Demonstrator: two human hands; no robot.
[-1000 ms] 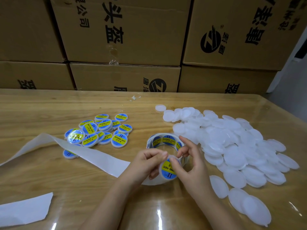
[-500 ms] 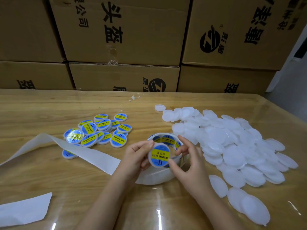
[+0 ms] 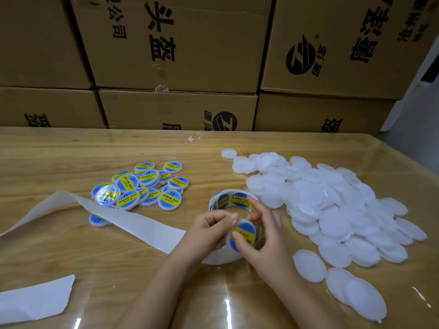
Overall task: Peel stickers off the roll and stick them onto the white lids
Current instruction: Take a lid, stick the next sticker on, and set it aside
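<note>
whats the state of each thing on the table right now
held lid: stickered, pinched by left hand and right hand
sticker roll: partly unwound, stickers left on it
backing strip: bare, trailing left
labelled lids: loose heap
plain lids: heaped, no stickers

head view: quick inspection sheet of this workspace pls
surface: wooden table under a glossy clear cover
job's things: sticker roll at centre; plain white lids heaped right; labelled lids grouped left; one stickered lid held in front of the roll
clutter: backing strip trailing left over one labelled lid; loose paper piece at near left; small scraps at the far edge
grippers: left hand pinches the stickered lid's edge; right hand holds it, thumb on the sticker
cables: nothing seen
surroundings: stacked cardboard boxes behind the table
</note>
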